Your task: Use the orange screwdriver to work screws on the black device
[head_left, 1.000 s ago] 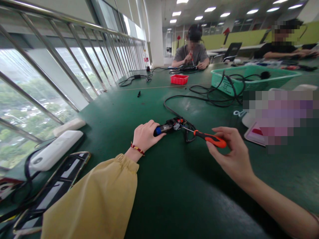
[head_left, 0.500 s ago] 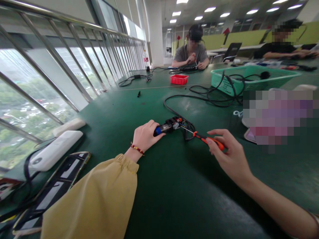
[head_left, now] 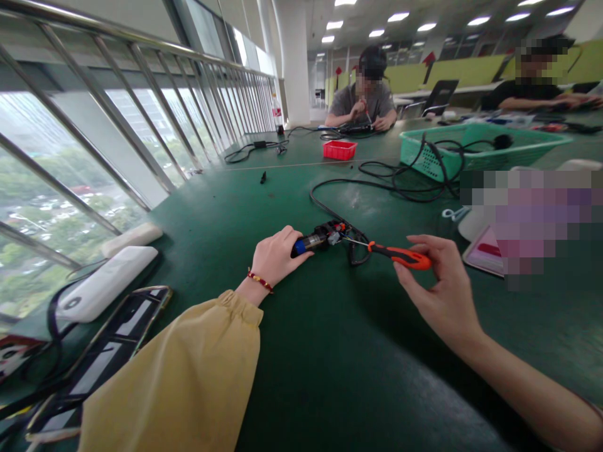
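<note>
My left hand (head_left: 277, 252) is closed around the blue end of a cylindrical corded device (head_left: 311, 242) lying on the green table. At its far end the black housing stands open, with red bits and small metal parts showing. My right hand (head_left: 445, 289) grips the butt of an orange-and-black screwdriver (head_left: 402, 255) between thumb and fingers. The shaft points left into the open housing; whether the tip sits on a screw is too small to tell. A black cord (head_left: 325, 199) curls behind the housing.
A green basket (head_left: 428, 157) holding cables stands at the back right, near a small red tray (head_left: 339, 149). On the left lie a phone (head_left: 117, 339) and a white power bank-like box (head_left: 110, 282) beside the railing. Two people sit across the table.
My right hand has shifted slightly right and back along the screwdriver's handle, and the handle now lies at a flatter angle. My left hand and the device have stayed in place.
</note>
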A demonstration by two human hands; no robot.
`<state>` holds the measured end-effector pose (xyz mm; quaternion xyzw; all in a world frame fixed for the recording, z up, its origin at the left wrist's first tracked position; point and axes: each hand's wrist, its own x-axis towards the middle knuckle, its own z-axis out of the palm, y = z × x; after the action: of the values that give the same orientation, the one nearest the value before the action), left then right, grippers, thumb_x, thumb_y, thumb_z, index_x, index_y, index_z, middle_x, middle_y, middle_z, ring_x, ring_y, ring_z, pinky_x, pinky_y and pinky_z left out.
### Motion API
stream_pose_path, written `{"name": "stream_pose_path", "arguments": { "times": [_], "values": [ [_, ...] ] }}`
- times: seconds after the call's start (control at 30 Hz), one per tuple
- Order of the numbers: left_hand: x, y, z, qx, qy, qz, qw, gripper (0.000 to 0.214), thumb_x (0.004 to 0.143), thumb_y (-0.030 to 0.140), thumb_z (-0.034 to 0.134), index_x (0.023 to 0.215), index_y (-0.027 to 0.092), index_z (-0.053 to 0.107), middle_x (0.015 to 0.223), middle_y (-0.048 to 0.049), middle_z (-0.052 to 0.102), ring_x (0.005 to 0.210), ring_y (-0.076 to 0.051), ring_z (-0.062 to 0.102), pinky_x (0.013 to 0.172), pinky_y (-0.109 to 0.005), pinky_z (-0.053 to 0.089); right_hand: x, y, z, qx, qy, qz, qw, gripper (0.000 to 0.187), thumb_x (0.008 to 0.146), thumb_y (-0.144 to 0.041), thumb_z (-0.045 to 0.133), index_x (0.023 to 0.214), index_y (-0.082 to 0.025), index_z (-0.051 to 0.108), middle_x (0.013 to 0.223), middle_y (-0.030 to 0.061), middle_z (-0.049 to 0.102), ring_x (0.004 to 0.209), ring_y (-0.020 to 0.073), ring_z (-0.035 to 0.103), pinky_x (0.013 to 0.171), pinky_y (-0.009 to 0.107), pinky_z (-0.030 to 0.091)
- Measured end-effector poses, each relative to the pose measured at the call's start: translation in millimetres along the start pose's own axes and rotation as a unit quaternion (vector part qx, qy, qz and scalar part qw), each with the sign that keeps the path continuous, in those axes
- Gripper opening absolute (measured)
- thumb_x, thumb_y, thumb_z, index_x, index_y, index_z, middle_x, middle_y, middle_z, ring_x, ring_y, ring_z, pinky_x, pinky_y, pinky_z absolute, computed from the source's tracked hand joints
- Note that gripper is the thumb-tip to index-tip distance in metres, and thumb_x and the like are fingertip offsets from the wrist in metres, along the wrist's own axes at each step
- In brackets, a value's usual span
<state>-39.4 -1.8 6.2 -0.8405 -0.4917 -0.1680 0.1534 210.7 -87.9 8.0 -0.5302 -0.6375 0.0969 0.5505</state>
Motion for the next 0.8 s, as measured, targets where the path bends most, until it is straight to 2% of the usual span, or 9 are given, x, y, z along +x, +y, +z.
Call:
{"name": "stream_pose_path", "arguments": {
  "times": [0.07, 0.17, 0.23, 0.37, 0.4, 0.57, 0.63, 0.73, 0.8],
  "values": [
    [0.1, -0.2, -0.1, -0.002, -0.001, 0.002, 1.000, 0.034, 0.080, 0.048, 0.051, 0.096, 0.018, 0.053, 0.090, -0.0027, 0.057, 0.078, -0.016, 0.057, 0.059, -0.026, 0.041, 0.2, -0.2, -0.2, 0.002, 0.005, -0.001, 1.000, 0.035, 0.073, -0.027, 0.062, 0.104, -0.020, 0.048, 0.083, 0.0023, 0.053, 0.076, 0.0158, 0.055, 0.070, 0.030, 0.045],
    [0.1, -0.5, -0.2, -0.005, -0.001, 0.004, 1.000, 0.034, 0.080, 0.048, 0.050, 0.096, 0.018, 0.053, 0.090, -0.0029, 0.057, 0.078, -0.017, 0.057, 0.059, -0.027, 0.041, -0.8, -0.6, -0.8, -0.001, -0.063, 0.046, 0.997, 0.027, 0.078, -0.032, 0.056, 0.101, -0.020, 0.049, 0.065, -0.0018, 0.052, 0.057, 0.0127, 0.051, 0.053, 0.026, 0.042],
    [0.0, -0.7, -0.2, -0.007, -0.001, 0.005, 1.000, 0.034, 0.080, 0.048, 0.050, 0.096, 0.018, 0.053, 0.090, -0.0029, 0.057, 0.078, -0.016, 0.057, 0.058, -0.026, 0.041, -1.2, -0.3, -0.9, -0.002, -0.080, 0.056, 0.995, 0.027, 0.080, -0.033, 0.054, 0.103, -0.020, 0.049, 0.062, -0.0027, 0.050, 0.053, 0.0122, 0.048, 0.049, 0.025, 0.039],
    [0.0, -0.9, 0.0, -0.009, -0.002, 0.004, 1.000, 0.034, 0.080, 0.048, 0.051, 0.096, 0.018, 0.053, 0.090, -0.0028, 0.057, 0.078, -0.016, 0.057, 0.059, -0.026, 0.041, -0.5, 0.8, -1.1, 0.003, -0.009, 0.000, 1.000, 0.036, 0.074, -0.027, 0.060, 0.107, -0.020, 0.047, 0.080, 0.0020, 0.052, 0.073, 0.0162, 0.054, 0.067, 0.030, 0.044],
    [0.0, -0.9, 0.1, -0.009, -0.001, 0.004, 1.000, 0.034, 0.080, 0.048, 0.051, 0.096, 0.018, 0.053, 0.090, -0.0028, 0.057, 0.078, -0.016, 0.057, 0.059, -0.026, 0.041, -0.5, 0.7, -1.3, 0.002, -0.011, 0.000, 1.000, 0.035, 0.074, -0.027, 0.061, 0.106, -0.021, 0.048, 0.081, 0.0020, 0.053, 0.073, 0.0161, 0.054, 0.068, 0.030, 0.044],
    [0.1, -0.6, 0.4, -0.005, 0.003, 0.002, 1.000, 0.034, 0.079, 0.048, 0.051, 0.096, 0.018, 0.053, 0.090, -0.0025, 0.057, 0.078, -0.016, 0.057, 0.058, -0.026, 0.041, -2.3, -0.3, -1.3, -0.016, -0.125, 0.063, 0.990, 0.022, 0.081, -0.032, 0.052, 0.100, -0.021, 0.050, 0.057, -0.0044, 0.048, 0.049, 0.0108, 0.045, 0.049, 0.025, 0.037],
    [0.2, -0.5, 0.4, -0.005, 0.001, 0.000, 1.000, 0.035, 0.079, 0.048, 0.051, 0.096, 0.018, 0.053, 0.090, -0.0025, 0.057, 0.078, -0.016, 0.058, 0.058, -0.026, 0.041, -2.4, 0.5, -0.4, -0.010, -0.097, 0.038, 0.994, 0.029, 0.079, -0.030, 0.055, 0.105, -0.020, 0.047, 0.063, -0.0031, 0.049, 0.054, 0.0117, 0.048, 0.053, 0.026, 0.039],
    [0.3, -0.5, 0.0, -0.007, -0.003, 0.001, 1.000, 0.034, 0.080, 0.048, 0.051, 0.096, 0.018, 0.053, 0.090, -0.0027, 0.057, 0.078, -0.016, 0.058, 0.059, -0.026, 0.041, -1.4, 1.9, 0.5, 0.000, -0.022, -0.004, 1.000, 0.038, 0.073, -0.026, 0.062, 0.107, -0.020, 0.046, 0.080, 0.0023, 0.053, 0.073, 0.0164, 0.055, 0.067, 0.031, 0.044],
    [0.2, -0.7, -0.2, -0.007, -0.004, 0.003, 1.000, 0.034, 0.079, 0.048, 0.051, 0.096, 0.018, 0.053, 0.090, -0.0028, 0.057, 0.078, -0.017, 0.058, 0.059, -0.026, 0.041, -0.9, 2.0, 0.4, -0.003, -0.034, 0.011, 0.999, 0.037, 0.073, -0.028, 0.061, 0.106, -0.020, 0.047, 0.078, 0.0019, 0.055, 0.070, 0.0161, 0.055, 0.066, 0.031, 0.045]
  ]
}}
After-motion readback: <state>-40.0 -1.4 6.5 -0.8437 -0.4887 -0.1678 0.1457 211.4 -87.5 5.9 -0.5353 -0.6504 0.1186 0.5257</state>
